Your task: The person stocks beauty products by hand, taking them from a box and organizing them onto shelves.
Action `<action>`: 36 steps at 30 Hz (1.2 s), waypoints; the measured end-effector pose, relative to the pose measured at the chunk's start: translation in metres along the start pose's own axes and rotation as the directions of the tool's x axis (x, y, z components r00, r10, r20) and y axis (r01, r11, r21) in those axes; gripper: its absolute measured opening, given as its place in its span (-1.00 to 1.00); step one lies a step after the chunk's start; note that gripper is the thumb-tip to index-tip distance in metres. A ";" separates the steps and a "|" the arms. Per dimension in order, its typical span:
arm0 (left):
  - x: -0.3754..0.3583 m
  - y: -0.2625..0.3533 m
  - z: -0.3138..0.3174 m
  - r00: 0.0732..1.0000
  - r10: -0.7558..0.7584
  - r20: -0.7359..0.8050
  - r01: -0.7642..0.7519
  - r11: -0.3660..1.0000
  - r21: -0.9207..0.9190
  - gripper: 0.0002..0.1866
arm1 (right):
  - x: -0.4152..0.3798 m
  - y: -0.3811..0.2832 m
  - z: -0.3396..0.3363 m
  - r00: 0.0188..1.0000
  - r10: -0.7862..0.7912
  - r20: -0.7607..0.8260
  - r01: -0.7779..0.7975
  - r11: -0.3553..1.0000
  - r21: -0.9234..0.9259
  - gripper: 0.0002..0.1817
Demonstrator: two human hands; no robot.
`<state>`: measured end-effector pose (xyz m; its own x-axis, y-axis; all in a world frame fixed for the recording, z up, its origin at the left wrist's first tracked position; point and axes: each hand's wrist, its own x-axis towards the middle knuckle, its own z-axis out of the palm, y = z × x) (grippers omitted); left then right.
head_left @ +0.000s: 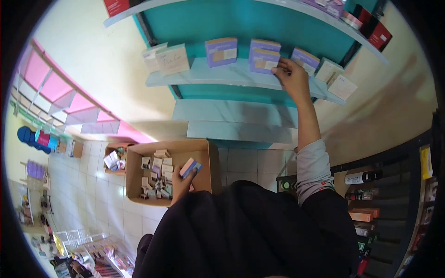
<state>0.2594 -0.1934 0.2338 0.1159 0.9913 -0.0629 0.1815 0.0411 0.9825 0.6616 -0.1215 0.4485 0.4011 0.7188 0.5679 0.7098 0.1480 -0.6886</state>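
On the upper white shelf, a small purple and beige box (264,61) stands upright in front of a similar box (265,45). My right hand (294,78) pinches the front box at its right edge, thumb toward me. Lower down, over the open cardboard carton (204,155), my left hand (182,181) is closed around another purple and beige box (190,167). Many small boxes (160,178) lie loose inside the carton. Farther along the shelf stand a purple box (221,52) to the left and one more purple box (305,60), partly behind my right hand.
Pale boxes (173,60) stand at the shelf's left end, and others (342,87) at its right end. A higher shelf (278,5) overhangs these. Lower white shelves (232,113) sit beneath. A dark rack (394,222) with bottles and packets is on my right.
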 end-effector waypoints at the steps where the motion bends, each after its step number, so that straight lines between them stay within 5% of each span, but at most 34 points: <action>1: 0.003 -0.001 0.001 1.000 0.000 0.000 0.000 1.000 -0.013 -0.65 | -0.002 0.002 -0.002 0.998 -0.043 -0.035 0.041 0.998 -0.051 -0.66; 4: 0.011 0.041 0.008 0.985 0.169 -0.030 -0.168 0.986 0.013 -0.65 | -0.021 -0.013 -0.010 0.985 -0.065 -0.158 0.063 0.998 -0.019 -0.71; 7: 0.014 0.106 0.014 0.962 0.272 0.032 -0.272 0.962 0.002 -0.66 | -0.060 -0.060 -0.007 0.992 -0.051 -0.119 0.065 0.991 0.114 -0.75; 9: 0.019 0.118 0.018 0.930 0.361 0.063 -0.359 0.932 -0.049 -0.66 | -0.096 -0.067 0.014 0.970 -0.168 0.177 0.094 0.926 0.365 -0.74; 11: 0.020 0.129 0.023 0.910 0.406 0.090 -0.394 0.911 -0.122 -0.67 | -0.124 -0.082 0.030 0.900 -0.239 0.365 0.115 0.937 0.329 -0.69; 22: 0.017 0.140 0.036 0.835 0.516 0.191 -0.531 0.847 0.033 -0.63 | -0.154 -0.073 0.049 0.820 -0.275 0.502 0.059 0.913 0.404 -0.58; 26: 0.019 0.150 0.047 0.841 0.517 0.158 -0.503 0.856 -0.123 -0.62 | -0.145 -0.072 0.039 0.872 -0.167 0.460 -0.093 0.866 0.491 -0.63; 31: 0.054 0.180 0.056 0.776 0.626 0.079 -0.629 0.777 0.025 -0.64 | -0.135 -0.075 0.027 0.979 -0.055 0.198 -0.066 0.829 0.556 -0.60; 36: 0.109 0.248 0.075 0.689 0.725 0.009 -0.721 0.684 0.108 -0.61 | -0.144 -0.068 0.003 0.983 -0.051 0.174 -0.061 0.812 0.580 -0.65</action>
<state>0.3905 -0.0844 0.4572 0.2200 0.7116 0.6673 0.1456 -0.7003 0.6988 0.5541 -0.2324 0.4120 0.2576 0.8176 0.5150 0.2166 0.4706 -0.8553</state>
